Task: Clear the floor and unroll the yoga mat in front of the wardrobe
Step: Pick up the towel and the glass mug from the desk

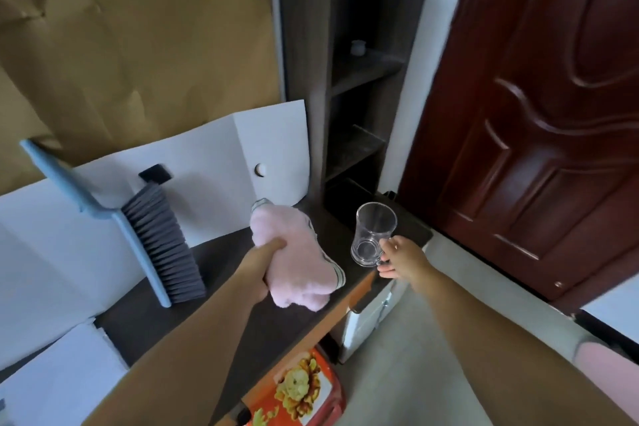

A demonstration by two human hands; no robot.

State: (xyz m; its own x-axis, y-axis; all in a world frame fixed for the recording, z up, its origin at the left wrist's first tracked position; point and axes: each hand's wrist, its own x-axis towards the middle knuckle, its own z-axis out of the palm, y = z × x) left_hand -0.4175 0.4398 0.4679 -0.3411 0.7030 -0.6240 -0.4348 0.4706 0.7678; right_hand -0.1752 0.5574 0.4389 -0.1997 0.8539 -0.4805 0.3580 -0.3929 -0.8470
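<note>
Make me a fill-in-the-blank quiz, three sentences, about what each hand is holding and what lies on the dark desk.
1. The left hand has its grip closed on a fluffy towel coloured ____.
2. The right hand holds the clear glass mug by its ____.
3. On the dark desk top, left of the towel, lies a blue-handled brush with ____ bristles.

Missing words: pink; handle; grey

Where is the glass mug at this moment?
In the head view the glass mug stands right of centre on the dark tabletop near its far right corner, its handle in the right hand, beside the pink cloth held by the left hand.
</note>
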